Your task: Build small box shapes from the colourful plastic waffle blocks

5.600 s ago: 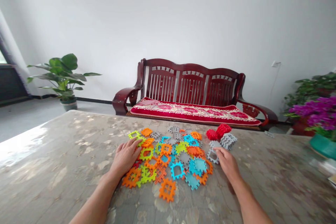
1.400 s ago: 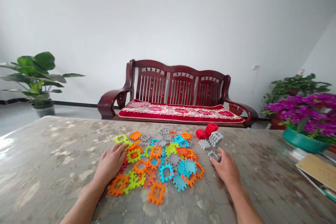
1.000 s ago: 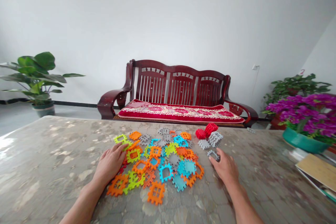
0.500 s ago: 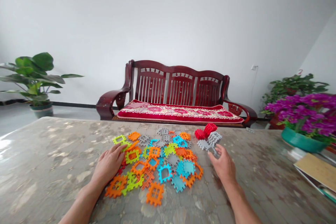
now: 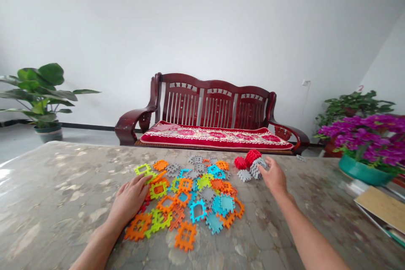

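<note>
A spread of interlocking plastic tiles (image 5: 185, 184) in orange, green, blue and grey lies on the table, some with window-like openings. My left hand (image 5: 129, 199) rests at the left edge of this pile. Its fingers are stretched out over a green tile (image 5: 158, 190) and its neighbours, with the fingertips partly hidden. To the right, my right hand (image 5: 276, 177) pinches a grey tile at the side of a small grey tile stack (image 5: 257, 169). Red tile stacks (image 5: 253, 157) stand just behind, and one flat grey tile (image 5: 244, 175) lies to the left.
The table (image 5: 63, 194) has a patterned, glossy cover. At its right stand purple flowers in a green pot (image 5: 363, 169), near a brown book or folder (image 5: 382, 204). A dark red wooden bench (image 5: 218, 107) stands beyond the far edge.
My right hand has moved up and away from me, bringing a grey tile against the grey stack, which now sits more upright. My left hand has stayed in place.
</note>
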`<state>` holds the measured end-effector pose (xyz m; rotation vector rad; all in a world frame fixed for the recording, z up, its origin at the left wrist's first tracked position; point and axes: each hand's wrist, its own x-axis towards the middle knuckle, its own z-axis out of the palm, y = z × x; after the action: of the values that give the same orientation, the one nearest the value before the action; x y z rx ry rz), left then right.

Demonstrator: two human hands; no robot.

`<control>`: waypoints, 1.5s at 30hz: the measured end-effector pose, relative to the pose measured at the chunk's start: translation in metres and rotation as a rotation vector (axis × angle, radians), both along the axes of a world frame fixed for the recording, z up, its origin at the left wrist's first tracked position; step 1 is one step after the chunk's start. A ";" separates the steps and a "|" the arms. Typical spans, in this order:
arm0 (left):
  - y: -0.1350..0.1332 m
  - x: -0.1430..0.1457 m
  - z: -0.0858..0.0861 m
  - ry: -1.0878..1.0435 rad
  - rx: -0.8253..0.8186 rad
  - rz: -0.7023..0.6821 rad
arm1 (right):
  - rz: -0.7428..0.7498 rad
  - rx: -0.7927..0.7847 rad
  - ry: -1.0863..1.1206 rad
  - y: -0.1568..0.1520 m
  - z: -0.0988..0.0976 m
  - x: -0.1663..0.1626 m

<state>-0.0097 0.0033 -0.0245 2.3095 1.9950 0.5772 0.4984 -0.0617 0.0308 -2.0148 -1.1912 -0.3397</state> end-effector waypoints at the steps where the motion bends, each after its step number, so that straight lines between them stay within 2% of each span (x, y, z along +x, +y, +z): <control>1: 0.000 0.000 0.000 0.003 0.000 -0.004 | -0.009 -0.030 -0.022 0.003 0.001 0.003; 5: 0.001 -0.001 0.000 0.024 -0.009 -0.014 | -0.038 -0.120 -0.058 0.010 0.003 0.008; 11: 0.001 -0.002 -0.001 0.029 -0.003 -0.007 | -0.067 -0.162 -0.136 0.014 0.010 0.011; 17: 0.003 -0.003 -0.005 0.004 0.003 -0.008 | -0.060 -0.237 -0.116 0.014 0.011 0.013; 20: 0.003 -0.003 -0.006 -0.006 0.009 -0.009 | -0.049 -0.186 -0.134 0.010 0.012 0.010; 23: 0.002 -0.002 -0.004 0.008 -0.002 -0.013 | 0.015 -0.045 -0.167 0.005 0.012 -0.002; 27: -0.004 0.002 0.004 0.006 -0.017 -0.005 | 0.251 0.137 -0.046 -0.003 -0.003 -0.041; 30: -0.007 0.004 0.010 0.002 -0.031 -0.003 | 0.382 0.144 0.095 -0.007 -0.026 -0.074; 33: -0.009 0.006 0.012 -0.002 -0.031 0.000 | 0.400 0.112 0.247 -0.009 -0.049 -0.092; 36: -0.009 0.006 0.011 -0.005 -0.029 -0.001 | 0.381 0.098 0.342 -0.009 -0.062 -0.094; 40: -0.009 0.005 0.010 0.003 -0.020 0.000 | 0.398 0.085 0.360 -0.011 -0.067 -0.091; 45: -0.008 0.006 0.009 0.004 -0.011 0.012 | 0.435 0.029 0.273 -0.010 -0.070 -0.090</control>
<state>-0.0039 -0.0051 -0.0152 2.2962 2.0098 0.5609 0.4086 -0.0713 -0.0388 -1.6544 -1.3907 0.1291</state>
